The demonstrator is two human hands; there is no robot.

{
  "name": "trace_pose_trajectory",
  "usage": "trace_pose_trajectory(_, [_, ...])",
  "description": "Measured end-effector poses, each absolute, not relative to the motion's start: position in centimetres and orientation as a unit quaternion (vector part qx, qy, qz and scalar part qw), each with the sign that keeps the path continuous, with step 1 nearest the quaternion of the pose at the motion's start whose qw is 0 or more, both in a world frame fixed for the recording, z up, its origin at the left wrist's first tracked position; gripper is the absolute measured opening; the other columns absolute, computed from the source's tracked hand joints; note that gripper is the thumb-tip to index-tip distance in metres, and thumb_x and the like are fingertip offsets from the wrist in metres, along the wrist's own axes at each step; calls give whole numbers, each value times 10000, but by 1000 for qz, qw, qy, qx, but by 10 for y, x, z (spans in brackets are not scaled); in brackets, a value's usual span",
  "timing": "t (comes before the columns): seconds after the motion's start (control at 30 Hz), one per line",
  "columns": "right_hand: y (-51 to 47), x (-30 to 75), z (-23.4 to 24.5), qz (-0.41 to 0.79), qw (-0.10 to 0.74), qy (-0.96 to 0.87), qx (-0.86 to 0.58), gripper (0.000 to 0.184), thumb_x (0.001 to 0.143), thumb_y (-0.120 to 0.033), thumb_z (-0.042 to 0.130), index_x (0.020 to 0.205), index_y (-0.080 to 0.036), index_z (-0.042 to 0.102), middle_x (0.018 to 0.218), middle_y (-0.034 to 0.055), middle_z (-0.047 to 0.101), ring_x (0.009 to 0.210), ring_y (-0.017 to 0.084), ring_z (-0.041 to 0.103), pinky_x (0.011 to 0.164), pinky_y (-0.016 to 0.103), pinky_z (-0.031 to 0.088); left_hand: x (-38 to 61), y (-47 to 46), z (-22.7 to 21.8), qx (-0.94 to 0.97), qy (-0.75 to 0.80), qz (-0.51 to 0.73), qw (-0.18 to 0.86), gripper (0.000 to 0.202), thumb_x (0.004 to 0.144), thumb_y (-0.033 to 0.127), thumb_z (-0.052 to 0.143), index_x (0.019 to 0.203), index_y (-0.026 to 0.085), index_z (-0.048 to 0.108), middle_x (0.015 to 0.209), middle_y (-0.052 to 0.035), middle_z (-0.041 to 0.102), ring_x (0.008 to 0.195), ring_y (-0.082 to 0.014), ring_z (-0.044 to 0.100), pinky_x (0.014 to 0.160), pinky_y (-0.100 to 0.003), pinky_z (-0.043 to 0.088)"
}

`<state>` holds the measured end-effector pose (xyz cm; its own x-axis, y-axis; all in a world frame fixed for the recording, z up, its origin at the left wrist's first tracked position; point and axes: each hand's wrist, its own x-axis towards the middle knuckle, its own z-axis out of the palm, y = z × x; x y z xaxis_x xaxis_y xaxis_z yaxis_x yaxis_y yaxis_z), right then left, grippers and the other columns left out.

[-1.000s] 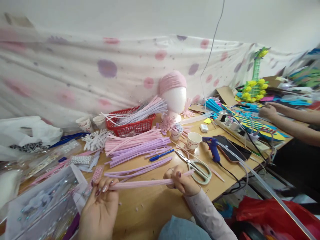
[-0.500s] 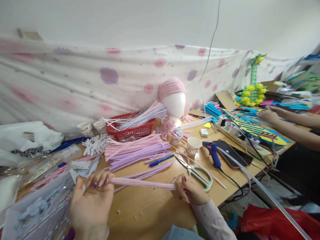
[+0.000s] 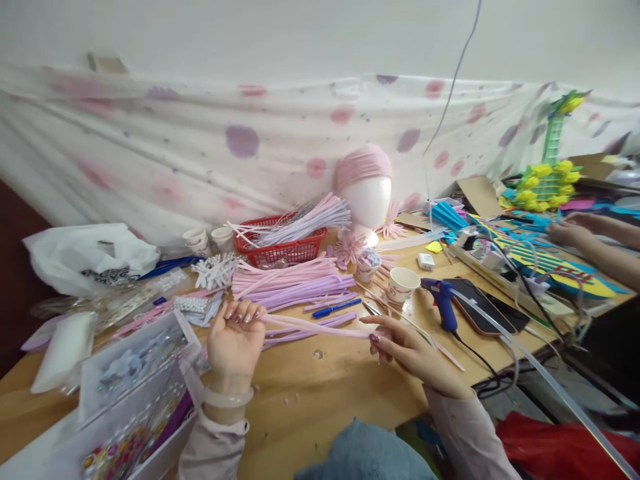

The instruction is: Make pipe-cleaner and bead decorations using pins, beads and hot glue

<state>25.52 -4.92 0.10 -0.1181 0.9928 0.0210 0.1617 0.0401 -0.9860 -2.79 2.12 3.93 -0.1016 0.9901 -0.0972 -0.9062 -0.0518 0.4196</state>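
Observation:
A few pale pink pipe cleaners (image 3: pixel 320 327) stretch between my hands above the table. My left hand (image 3: pixel 237 340), palm up with fingers curled, is closed around their left end. At the other end, my right hand (image 3: pixel 405 347) pinches them between thumb and fingers, its index finger extended. Just behind lie loose purple pipe cleaners (image 3: pixel 327 325), a blue pen (image 3: pixel 337 308) and a thick pile of pink pipe cleaners (image 3: pixel 285 277) and purple ones. Scissors (image 3: pixel 371 307) are mostly hidden behind my right hand; only part of the blades shows.
A red basket (image 3: pixel 285 253) of pipe cleaners stands near a white foam head (image 3: pixel 367 200). Right are a paper cup (image 3: pixel 404 283), glue gun (image 3: pixel 443 303), phone (image 3: pixel 483 307) and power strip (image 3: pixel 505 273). Bead boxes (image 3: pixel 140 360) sit left. Another person's hands (image 3: pixel 575 230) work far right.
The view has shifted, so the table appears further right and more of the bead boxes shows. My right hand's index finger has straightened and the hand now covers the scissors' handles. Both hands keep the pipe cleaners.

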Motion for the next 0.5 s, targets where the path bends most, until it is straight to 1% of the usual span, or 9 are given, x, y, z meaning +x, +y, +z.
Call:
trace_pose_trajectory(0.1, [-39, 250, 13, 400, 374, -637, -542, 275, 772, -377, 702, 969, -186, 716, 635, 1, 650, 570, 138, 550, 533, 244, 394, -27, 24, 35, 132, 202, 712, 659, 391, 895, 220, 440, 555, 200, 249, 508, 73, 267, 449, -82, 305, 511, -230, 342])
trace_pose_trajectory(0.17, [-29, 246, 19, 351, 342, -680, -546, 177, 759, -351, 706, 822, -189, 741, 606, -2, 641, 569, 141, 538, 531, 245, 379, -28, 24, 33, 143, 210, 714, 653, 424, 867, 211, 456, 533, 200, 194, 489, 71, 243, 440, -81, 289, 501, -233, 331])
trace_pose_trajectory(0.2, [-24, 245, 20, 335, 333, -694, -543, 166, 763, -347, 697, 756, -187, 743, 588, -1, 634, 566, 143, 533, 527, 246, 373, -30, 24, 32, 147, 215, 718, 646, 431, 854, 199, 452, 525, 198, 173, 480, 67, 239, 437, -81, 287, 500, -235, 332])
trace_pose_trajectory(0.27, [-16, 245, 21, 327, 331, -705, -536, 216, 783, -355, 668, 676, -181, 737, 559, 6, 620, 550, 144, 527, 511, 246, 368, -34, 24, 31, 153, 225, 727, 631, 431, 834, 182, 434, 510, 195, 150, 466, 59, 241, 433, -81, 292, 505, -238, 340])
trace_pose_trajectory(0.3, [-13, 246, 20, 330, 333, -704, -534, 243, 795, -365, 651, 667, -177, 737, 548, 8, 616, 534, 143, 524, 501, 246, 367, -36, 25, 31, 153, 232, 732, 623, 430, 830, 178, 425, 503, 194, 146, 461, 56, 242, 430, -81, 294, 505, -239, 343])
trace_pose_trajectory(0.4, [-10, 251, 14, 324, 340, -691, -550, 268, 798, -395, 634, 724, -167, 755, 560, 22, 630, 511, 145, 525, 488, 250, 376, -41, 26, 32, 153, 258, 742, 600, 428, 837, 164, 411, 480, 197, 177, 448, 61, 244, 413, -78, 287, 505, -238, 346])
trace_pose_trajectory(0.47, [-11, 254, 9, 311, 338, -682, -569, 281, 789, -409, 633, 756, -162, 762, 577, 35, 646, 514, 153, 534, 493, 259, 385, -43, 26, 36, 160, 282, 752, 574, 410, 850, 156, 411, 471, 198, 262, 457, 57, 309, 430, -82, 345, 536, -236, 378])
trace_pose_trajectory(0.5, [-11, 255, 7, 305, 334, -681, -577, 281, 785, -409, 633, 768, -161, 763, 583, 40, 655, 518, 159, 540, 500, 265, 390, -44, 24, 38, 165, 293, 761, 555, 386, 857, 152, 415, 482, 195, 335, 482, 47, 377, 469, -88, 409, 578, -233, 407])
